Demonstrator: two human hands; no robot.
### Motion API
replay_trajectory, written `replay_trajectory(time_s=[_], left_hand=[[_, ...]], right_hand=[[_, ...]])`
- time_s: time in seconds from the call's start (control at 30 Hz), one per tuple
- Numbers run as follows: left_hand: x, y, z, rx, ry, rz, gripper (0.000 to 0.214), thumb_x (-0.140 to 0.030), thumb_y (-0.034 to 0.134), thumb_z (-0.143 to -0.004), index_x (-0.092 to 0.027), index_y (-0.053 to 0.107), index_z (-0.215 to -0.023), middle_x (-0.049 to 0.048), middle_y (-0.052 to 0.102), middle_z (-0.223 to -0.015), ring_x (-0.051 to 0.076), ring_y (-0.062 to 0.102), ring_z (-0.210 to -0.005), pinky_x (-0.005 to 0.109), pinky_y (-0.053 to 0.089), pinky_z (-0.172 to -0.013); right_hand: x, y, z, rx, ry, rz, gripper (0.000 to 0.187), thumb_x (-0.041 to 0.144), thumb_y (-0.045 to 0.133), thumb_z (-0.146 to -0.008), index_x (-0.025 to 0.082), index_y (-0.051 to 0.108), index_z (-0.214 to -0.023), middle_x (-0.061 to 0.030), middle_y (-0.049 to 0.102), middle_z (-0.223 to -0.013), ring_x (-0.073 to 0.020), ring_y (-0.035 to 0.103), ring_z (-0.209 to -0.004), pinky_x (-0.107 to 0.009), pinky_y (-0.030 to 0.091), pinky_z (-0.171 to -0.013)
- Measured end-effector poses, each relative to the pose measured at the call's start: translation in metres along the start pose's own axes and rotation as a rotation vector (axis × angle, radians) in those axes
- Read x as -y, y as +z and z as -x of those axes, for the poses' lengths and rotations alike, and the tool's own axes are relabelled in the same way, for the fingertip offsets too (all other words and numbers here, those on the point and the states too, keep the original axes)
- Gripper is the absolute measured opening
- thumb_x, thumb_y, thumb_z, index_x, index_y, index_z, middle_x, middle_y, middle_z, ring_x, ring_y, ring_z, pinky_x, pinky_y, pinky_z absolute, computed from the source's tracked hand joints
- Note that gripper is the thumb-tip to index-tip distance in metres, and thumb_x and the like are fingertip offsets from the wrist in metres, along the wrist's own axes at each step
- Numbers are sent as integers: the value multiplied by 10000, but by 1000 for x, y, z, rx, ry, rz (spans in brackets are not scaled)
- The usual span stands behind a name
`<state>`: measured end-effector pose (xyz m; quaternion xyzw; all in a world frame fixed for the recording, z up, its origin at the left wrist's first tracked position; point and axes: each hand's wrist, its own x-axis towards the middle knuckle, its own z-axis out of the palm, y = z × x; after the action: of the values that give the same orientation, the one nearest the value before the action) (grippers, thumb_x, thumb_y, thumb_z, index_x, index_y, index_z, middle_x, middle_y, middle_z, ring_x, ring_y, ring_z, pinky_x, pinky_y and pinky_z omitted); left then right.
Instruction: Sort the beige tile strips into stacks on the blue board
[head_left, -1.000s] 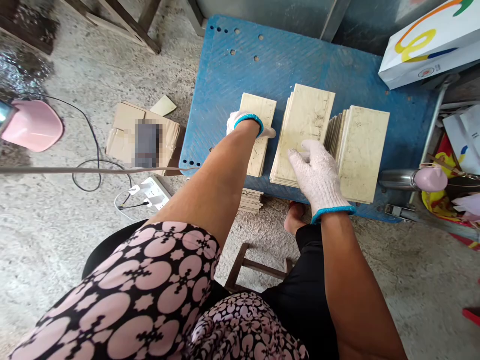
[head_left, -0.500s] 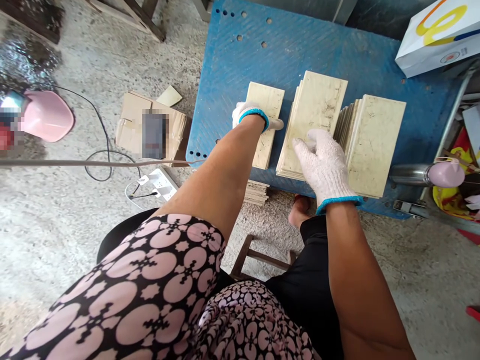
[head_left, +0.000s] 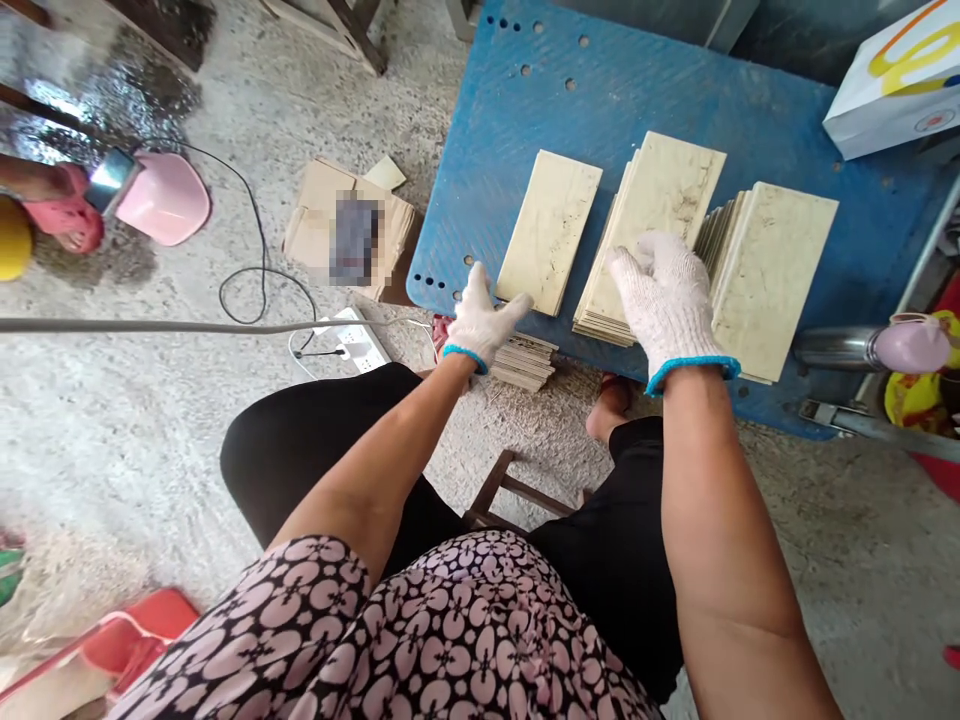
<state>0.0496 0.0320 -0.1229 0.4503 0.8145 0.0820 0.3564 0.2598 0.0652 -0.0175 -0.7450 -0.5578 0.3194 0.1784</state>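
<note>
My left hand wears a white knit glove with a blue cuff. It is open, thumb and fingers apart, at the near edge of the blue table, beside the lower left corner of a pale rectangular board. My right hand, gloved the same way, lies over the near part of a middle stack of boards. Its fingers are slightly bent and apart, gripping nothing that I can see. Right of it leans another row of boards, partly covered by that hand.
Below the table edge sits another stack of boards. A steel flask and a paper bag are at the right. On the floor at left are a cardboard box, a power strip, a pink scoop and another person's foot.
My left hand has drawn back from the left board towards me, to the table's near edge, and its fingers have spread. My right hand stays at the middle stack. The view has shifted.
</note>
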Motion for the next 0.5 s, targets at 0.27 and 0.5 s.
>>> replay_trajectory(time_s=[0.27,0.5], left_hand=[[85,52,88,-50,-79,192,1279,-554,850,-616,-230,69,-1576,108,249,-1613,311,297,-1468,341,292,-1215],[110,102,95,10,-268,155,1329,-484,910,-513,-229,113,-1546,145,293,-1565,318,203,-1501,394,221,-1244]], right_hand=[[-5,-1,0,-13,-22,27,463,516,509,-905,167,602,-1195,-140,655,-1170,-307,584,-1135,-498,422,-1013],[3,-6,4,23,17,71,432,477,526,-921,159,623,-1197,-144,663,-1194,-301,588,-1143,-421,438,-1005]])
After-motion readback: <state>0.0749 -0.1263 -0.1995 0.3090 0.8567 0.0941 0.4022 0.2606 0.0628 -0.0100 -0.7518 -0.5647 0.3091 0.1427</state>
